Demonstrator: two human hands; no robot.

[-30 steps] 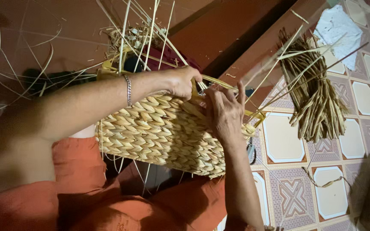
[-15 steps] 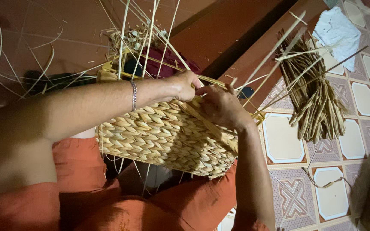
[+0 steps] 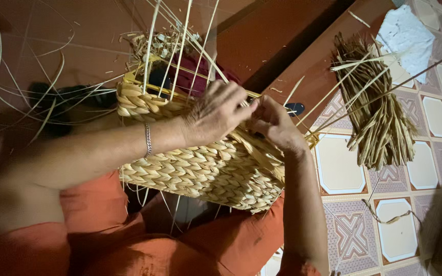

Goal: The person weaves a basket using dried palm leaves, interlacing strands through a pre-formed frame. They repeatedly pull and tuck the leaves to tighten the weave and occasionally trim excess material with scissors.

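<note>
- fingers (image 3: 241,105) of the left hand (image 3: 213,115) curl over the rim of the woven basket (image 3: 200,171), pinching a strand, and meet the right hand (image 3: 274,125), closed narrow on the same spot.
- basket rests on the lap, long axis running left to right, directly under both hands.
- strand itself is hidden between the fingertips.
- reed bundle (image 3: 377,115) lies on the tiled floor (image 3: 438,117), well apart to the right.

Pale golden braided straw basket (image 3: 200,171) shows a herringbone plait; beside it, floor tiles (image 3: 351,235) carry maroon-and-white geometric patterns.
</note>
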